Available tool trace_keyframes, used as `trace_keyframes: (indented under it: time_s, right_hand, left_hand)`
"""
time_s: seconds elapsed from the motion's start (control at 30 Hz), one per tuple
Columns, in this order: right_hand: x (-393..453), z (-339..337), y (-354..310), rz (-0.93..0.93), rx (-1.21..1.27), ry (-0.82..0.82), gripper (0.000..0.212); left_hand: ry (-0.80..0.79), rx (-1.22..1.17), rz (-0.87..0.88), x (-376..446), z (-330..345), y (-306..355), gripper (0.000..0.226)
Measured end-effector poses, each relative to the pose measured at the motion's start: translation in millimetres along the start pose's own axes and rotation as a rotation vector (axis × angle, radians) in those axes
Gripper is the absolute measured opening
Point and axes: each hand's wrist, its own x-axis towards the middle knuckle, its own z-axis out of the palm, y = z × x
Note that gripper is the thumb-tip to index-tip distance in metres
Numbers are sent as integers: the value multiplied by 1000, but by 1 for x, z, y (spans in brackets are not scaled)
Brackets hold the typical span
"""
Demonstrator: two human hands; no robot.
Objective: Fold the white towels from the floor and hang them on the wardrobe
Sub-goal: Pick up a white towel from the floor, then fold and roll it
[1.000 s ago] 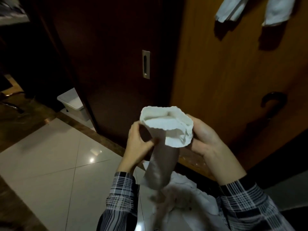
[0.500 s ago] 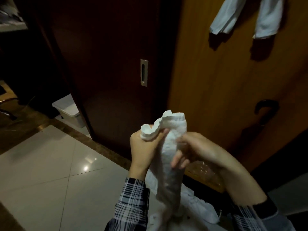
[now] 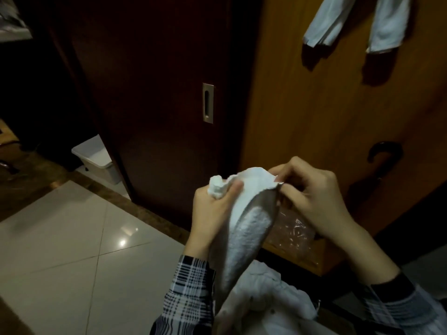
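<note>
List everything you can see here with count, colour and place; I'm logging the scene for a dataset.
held towel: 1, white, between both hands
hung towels: 2, white, top right on the light door
towel pile: 1, white, below the hands
wardrobe door: 1, light wood, right
sliding door: 1, dark brown, centre
bin: 1, white, left on the floor
floor tiles: pale, lower left
left hand: grips towel end
right hand: fingers pinch towel edge

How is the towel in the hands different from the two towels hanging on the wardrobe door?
The held towel is gripped by the left hand and right hand, bunched at its top; the hanging towels hang free, untouched. The held towel is low; the hanging towels are high. All are white.
</note>
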Motion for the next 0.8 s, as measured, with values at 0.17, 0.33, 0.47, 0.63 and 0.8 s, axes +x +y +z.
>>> trace_keyframes:
  time_s: [0.17,0.33,0.47,0.63,0.8]
  right_hand:
    - [6,-26,-7,127,232,-459,8]
    - [12,-27,-16,127,238,-787,10]
    - [15,-20,-27,17,204,-864,23]
    - [15,-12,-17,-111,87,-740,19]
    - [9,-2,-10,-369,-117,-509,7]
  left_hand:
    - [34,17,-87,9,-13,-3,14]
    - [-19,68,-96,9,-10,-3,22]
    - [-54,185,-66,8,-3,-2,26]
    - [-74,262,-110,7,1,-5,42]
    - [-135,304,-65,4,13,0,32]
